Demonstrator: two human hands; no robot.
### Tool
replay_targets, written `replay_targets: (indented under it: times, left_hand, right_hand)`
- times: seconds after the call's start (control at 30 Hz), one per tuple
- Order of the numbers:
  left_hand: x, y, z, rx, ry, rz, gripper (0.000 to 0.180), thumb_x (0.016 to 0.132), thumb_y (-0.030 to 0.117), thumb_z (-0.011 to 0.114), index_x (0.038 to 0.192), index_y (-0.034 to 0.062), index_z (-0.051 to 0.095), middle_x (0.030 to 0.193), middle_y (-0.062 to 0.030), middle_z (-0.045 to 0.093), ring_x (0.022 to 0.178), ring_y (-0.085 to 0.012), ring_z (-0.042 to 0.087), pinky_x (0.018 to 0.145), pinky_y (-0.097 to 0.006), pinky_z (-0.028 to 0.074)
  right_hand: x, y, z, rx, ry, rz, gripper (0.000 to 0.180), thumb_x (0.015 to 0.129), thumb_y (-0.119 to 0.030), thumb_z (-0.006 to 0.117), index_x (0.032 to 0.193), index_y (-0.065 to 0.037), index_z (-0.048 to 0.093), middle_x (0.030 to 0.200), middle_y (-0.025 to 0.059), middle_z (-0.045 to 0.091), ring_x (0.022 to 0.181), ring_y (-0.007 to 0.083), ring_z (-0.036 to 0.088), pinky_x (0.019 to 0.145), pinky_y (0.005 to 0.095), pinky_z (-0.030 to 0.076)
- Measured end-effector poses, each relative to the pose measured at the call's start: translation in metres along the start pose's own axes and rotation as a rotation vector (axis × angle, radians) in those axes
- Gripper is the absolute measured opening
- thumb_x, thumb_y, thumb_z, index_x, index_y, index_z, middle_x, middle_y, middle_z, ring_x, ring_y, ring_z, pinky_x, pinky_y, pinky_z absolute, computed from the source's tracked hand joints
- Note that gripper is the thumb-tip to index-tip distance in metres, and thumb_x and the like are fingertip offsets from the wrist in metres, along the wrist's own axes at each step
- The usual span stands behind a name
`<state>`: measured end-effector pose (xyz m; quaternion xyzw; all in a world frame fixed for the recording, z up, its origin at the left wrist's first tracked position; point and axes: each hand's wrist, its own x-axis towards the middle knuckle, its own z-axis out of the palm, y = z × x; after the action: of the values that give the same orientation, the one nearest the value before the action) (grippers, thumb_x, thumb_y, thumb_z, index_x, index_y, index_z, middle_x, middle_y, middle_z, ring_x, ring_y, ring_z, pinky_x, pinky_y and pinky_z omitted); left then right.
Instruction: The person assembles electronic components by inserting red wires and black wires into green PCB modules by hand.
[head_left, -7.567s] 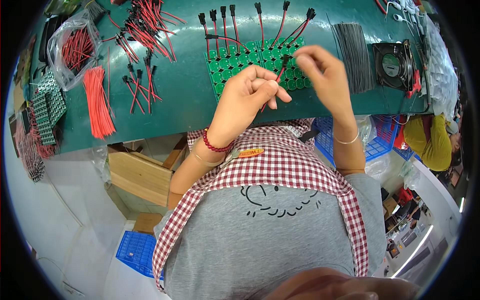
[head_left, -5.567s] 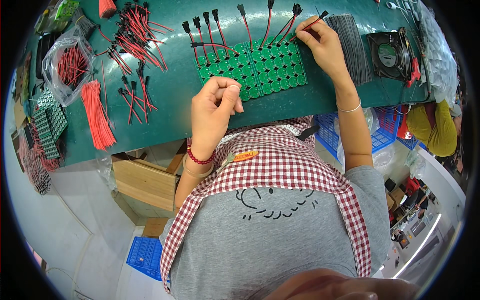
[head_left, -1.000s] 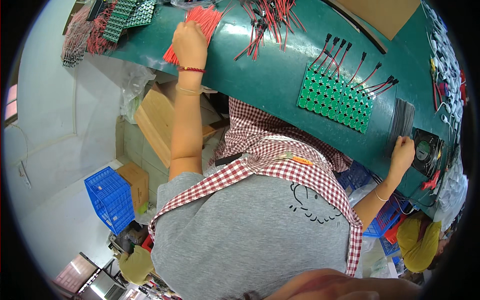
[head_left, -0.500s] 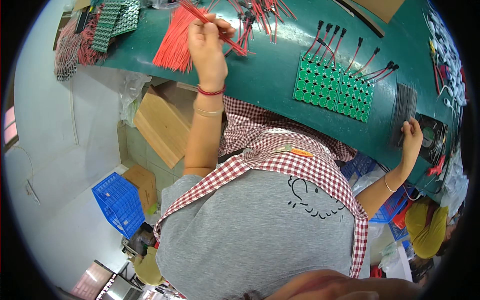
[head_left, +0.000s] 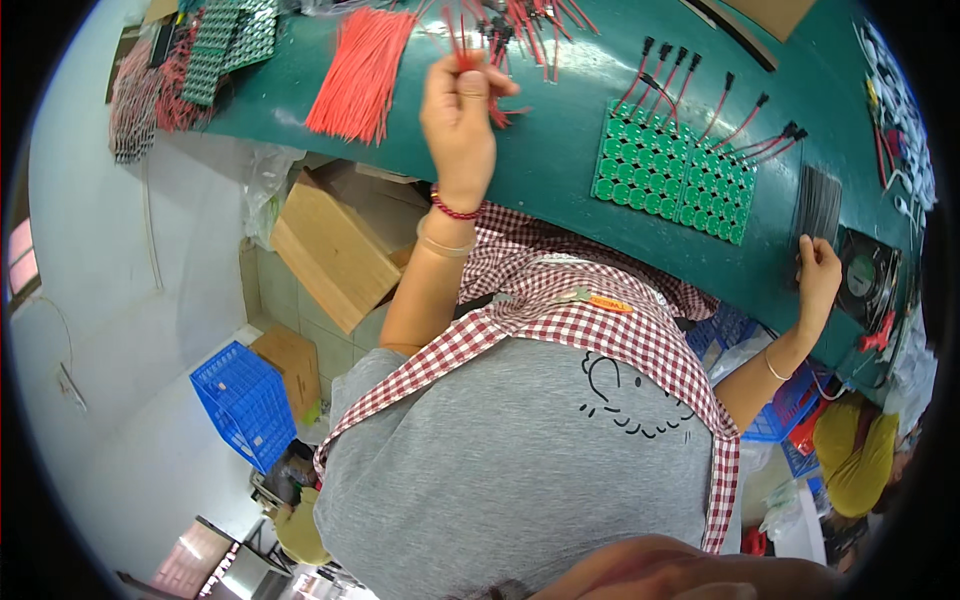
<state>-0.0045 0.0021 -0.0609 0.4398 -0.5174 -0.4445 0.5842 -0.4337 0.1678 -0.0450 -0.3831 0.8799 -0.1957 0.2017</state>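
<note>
My left hand (head_left: 460,135) is closed round a small bunch of red wires (head_left: 461,38) that stick up above its fingers, over the green table. A larger fanned bundle of loose red wires (head_left: 358,80) lies to its left. Beyond the hand are red wires with black connectors (head_left: 498,40). On the right, my right hand (head_left: 818,280) pinches the near end of a bundle of black wires (head_left: 820,200). Between the hands lie two panels of round green circuit boards (head_left: 640,165), with several red and black leads with black plugs (head_left: 682,62) along their far edge.
Circuit panels (head_left: 210,50) and wire bundles (head_left: 130,110) fill the far left corner. A black reel-like object (head_left: 862,275) and red clip (head_left: 878,332) sit beyond my right hand. White cables (head_left: 895,110) line the right edge. Below stand a cardboard box (head_left: 335,250) and blue crate (head_left: 243,405).
My left hand has moved right and nearer me, away from the loose red bundle. Its wires have swung from slanting to nearly upright. My right hand stays at the black wires.
</note>
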Motion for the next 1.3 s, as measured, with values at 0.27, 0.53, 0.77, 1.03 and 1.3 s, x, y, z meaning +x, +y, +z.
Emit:
replay_targets:
  times: [0.27,0.53,0.77,1.03,1.3]
  left_hand:
    - [0.003,0.028,-0.005,-0.49,-0.018,-0.075,0.013,0.101,0.018,0.041,0.101,0.0049,0.044,0.083,-0.0061,0.051,0.069,-0.0143,0.047,0.065,-0.028,0.044]
    - [-0.019,0.055,0.038,-0.537,0.03,-0.07,0.016,0.101,0.019,0.04,0.105,0.0048,0.044,0.091,-0.0144,0.062,0.081,-0.0213,0.06,0.08,-0.035,0.049]
    - [-0.023,0.057,0.031,-0.892,0.264,-0.174,0.008,0.101,0.016,0.041,0.101,0.0084,0.045,0.079,-0.0048,0.053,0.063,-0.0128,0.046,0.06,-0.027,0.04]
    - [-0.012,0.044,0.013,-0.853,0.36,-0.321,0.008,0.098,0.01,0.039,0.096,0.0075,0.046,0.073,-0.0023,0.049,0.054,-0.0077,0.034,0.049,-0.024,0.029]
    - [0.026,0.055,-0.048,-0.851,0.325,-0.044,0.009,0.099,0.008,0.04,0.096,0.0032,0.047,0.077,-0.0049,0.048,0.057,-0.0095,0.035,0.052,-0.023,0.03]
  right_hand:
    - [-0.063,-0.123,0.009,0.022,0.296,-0.542,0.021,0.09,-0.014,0.057,0.102,0.002,0.065,0.092,0.0118,0.064,0.078,0.022,0.06,0.072,0.0324,0.048]
    - [-0.124,-0.262,0.138,-0.247,0.263,-1.144,0.031,0.078,-0.016,0.065,0.105,-0.002,0.059,0.089,0.0084,0.057,0.099,0.0234,0.054,0.101,0.0457,0.031]
    - [-0.12,-0.264,0.147,0.067,0.141,-1.189,0.012,0.082,-0.012,0.061,0.075,-0.007,0.052,0.074,0.0078,0.052,0.073,0.0244,0.053,0.072,0.0378,0.041]
    - [-0.129,-0.254,0.16,0.207,-0.132,-1.081,0.019,0.087,-0.01,0.056,0.072,-0.004,0.048,0.063,0.0135,0.052,0.06,0.0318,0.054,0.056,0.041,0.041]
    - [-0.106,-0.26,0.152,0.491,-0.415,-0.93,0.012,0.087,-0.011,0.06,0.092,-0.001,0.056,0.081,0.0154,0.059,0.071,0.0333,0.058,0.064,0.0395,0.047]
